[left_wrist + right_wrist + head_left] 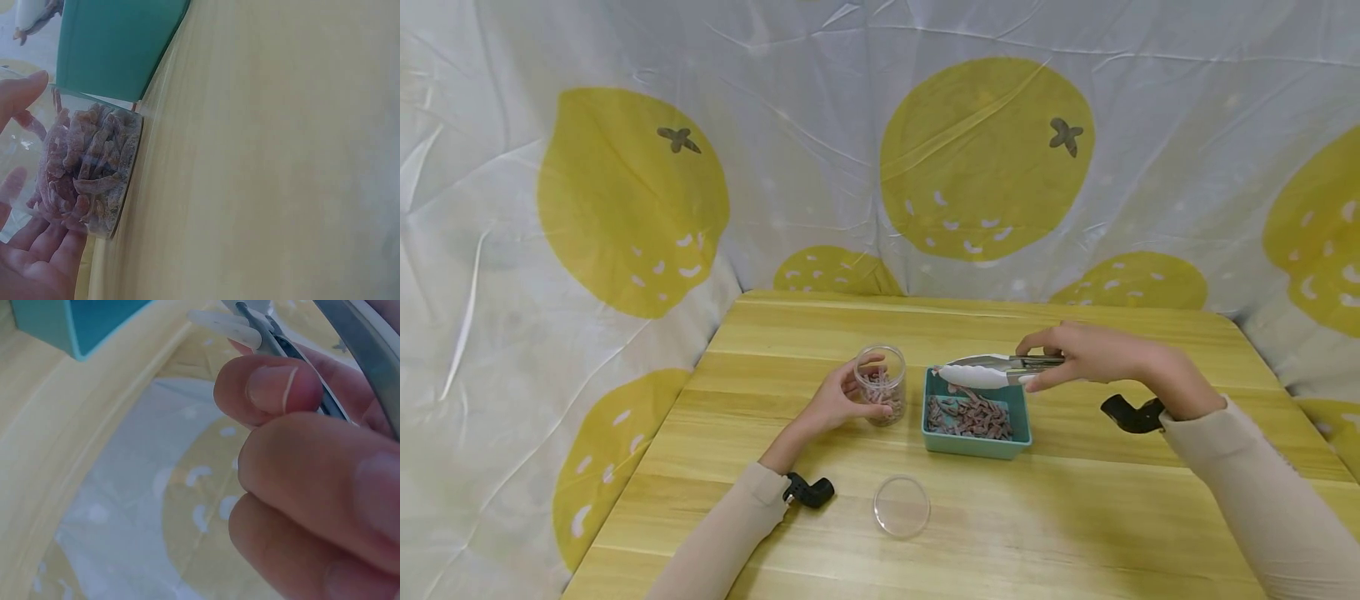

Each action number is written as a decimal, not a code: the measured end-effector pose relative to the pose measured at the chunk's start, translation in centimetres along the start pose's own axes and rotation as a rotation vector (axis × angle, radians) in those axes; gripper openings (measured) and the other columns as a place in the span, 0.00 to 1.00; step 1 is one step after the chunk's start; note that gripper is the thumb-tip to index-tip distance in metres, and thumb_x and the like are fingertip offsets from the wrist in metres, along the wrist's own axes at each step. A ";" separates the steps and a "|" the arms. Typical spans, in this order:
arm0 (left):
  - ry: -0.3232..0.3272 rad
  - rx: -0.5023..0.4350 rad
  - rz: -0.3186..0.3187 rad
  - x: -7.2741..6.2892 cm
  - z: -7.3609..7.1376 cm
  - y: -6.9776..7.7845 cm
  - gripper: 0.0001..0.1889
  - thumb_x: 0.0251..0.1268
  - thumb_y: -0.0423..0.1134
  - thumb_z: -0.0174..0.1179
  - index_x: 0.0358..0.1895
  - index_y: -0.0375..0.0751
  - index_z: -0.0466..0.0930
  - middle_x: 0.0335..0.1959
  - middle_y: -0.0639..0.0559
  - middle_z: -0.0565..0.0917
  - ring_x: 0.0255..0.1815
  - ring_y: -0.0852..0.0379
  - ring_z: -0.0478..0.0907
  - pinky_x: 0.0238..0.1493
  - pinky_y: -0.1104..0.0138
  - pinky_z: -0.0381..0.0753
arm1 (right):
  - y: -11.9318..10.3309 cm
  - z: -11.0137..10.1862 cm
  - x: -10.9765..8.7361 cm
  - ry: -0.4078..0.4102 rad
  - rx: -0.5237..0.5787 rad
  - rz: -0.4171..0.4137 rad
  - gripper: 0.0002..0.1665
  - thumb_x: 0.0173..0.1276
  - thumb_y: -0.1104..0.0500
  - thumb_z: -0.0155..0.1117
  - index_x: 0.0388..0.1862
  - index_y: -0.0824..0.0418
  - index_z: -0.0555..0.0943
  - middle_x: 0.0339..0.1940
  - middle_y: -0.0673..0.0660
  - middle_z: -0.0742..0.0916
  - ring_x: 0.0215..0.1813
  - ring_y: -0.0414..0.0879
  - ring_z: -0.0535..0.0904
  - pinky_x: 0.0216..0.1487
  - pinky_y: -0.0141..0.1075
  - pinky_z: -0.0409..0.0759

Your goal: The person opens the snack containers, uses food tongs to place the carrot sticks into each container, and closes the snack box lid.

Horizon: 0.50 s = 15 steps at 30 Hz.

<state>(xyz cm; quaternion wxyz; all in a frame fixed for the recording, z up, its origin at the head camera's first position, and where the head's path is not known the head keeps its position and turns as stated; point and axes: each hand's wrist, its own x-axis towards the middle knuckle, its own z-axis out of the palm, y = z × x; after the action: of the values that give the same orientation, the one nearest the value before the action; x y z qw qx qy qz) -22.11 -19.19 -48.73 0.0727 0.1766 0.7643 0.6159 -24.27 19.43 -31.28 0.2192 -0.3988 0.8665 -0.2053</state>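
Behind the tray hangs the big lemon-print curtain [805, 167], and beneath it spreads the wood-grain table [1075, 500]. Here's the teal tray [973, 446] itself, hands apart on either side of it! At its far right corner, the right hand [1093, 354] pinches the tongs [996, 377], white tips reaching left above the tray. On the tray's left, the left hand [838, 400] has fingers and thumb wrapped round the clear jar [895, 385], mouth up. The round lid [902, 507] lies nearer the person than the tray. Smallest of all, brownish strips [977, 417], heaped inside the tray and gathered low in the jar.
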 end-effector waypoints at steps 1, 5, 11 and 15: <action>0.002 0.003 -0.001 0.0 0.0 0.0 0.42 0.52 0.31 0.77 0.72 0.41 0.67 0.69 0.38 0.73 0.66 0.47 0.73 0.68 0.50 0.68 | -0.1 -0.1 0.0 -0.002 0.003 0.003 0.34 0.69 0.42 0.67 0.63 0.64 0.77 0.12 0.41 0.65 0.18 0.34 0.56 0.25 0.32 0.63; 0.008 0.012 -0.009 0.0 0.0 0.0 0.42 0.51 0.31 0.77 0.72 0.41 0.67 0.68 0.40 0.73 0.66 0.46 0.73 0.68 0.50 0.68 | -0.3 -0.6 0.2 -0.005 -0.001 -0.001 0.34 0.69 0.42 0.67 0.63 0.64 0.77 0.14 0.43 0.68 0.18 0.34 0.59 0.25 0.33 0.66; 0.019 0.013 -0.013 0.0 0.1 0.0 0.42 0.51 0.28 0.76 0.71 0.37 0.66 0.69 0.38 0.73 0.66 0.42 0.73 0.68 0.47 0.68 | -0.8 -1.4 0.8 -0.006 0.027 0.009 0.32 0.69 0.43 0.67 0.64 0.62 0.76 0.17 0.46 0.73 0.14 0.35 0.60 0.21 0.32 0.68; 0.018 0.006 -0.011 0.0 0.2 -0.1 0.42 0.52 0.27 0.76 0.72 0.37 0.65 0.69 0.37 0.72 0.66 0.42 0.73 0.68 0.47 0.68 | -1.1 -2.0 1.4 -0.008 0.047 0.003 0.31 0.70 0.45 0.66 0.64 0.61 0.76 0.18 0.47 0.73 0.14 0.36 0.59 0.20 0.32 0.66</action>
<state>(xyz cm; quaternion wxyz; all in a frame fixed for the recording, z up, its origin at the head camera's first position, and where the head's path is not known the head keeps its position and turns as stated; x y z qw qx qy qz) -22.07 -19.04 -48.85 0.0685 0.1671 0.7678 0.6147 -25.53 18.05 -29.36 0.2325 -0.3930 0.8611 -0.2237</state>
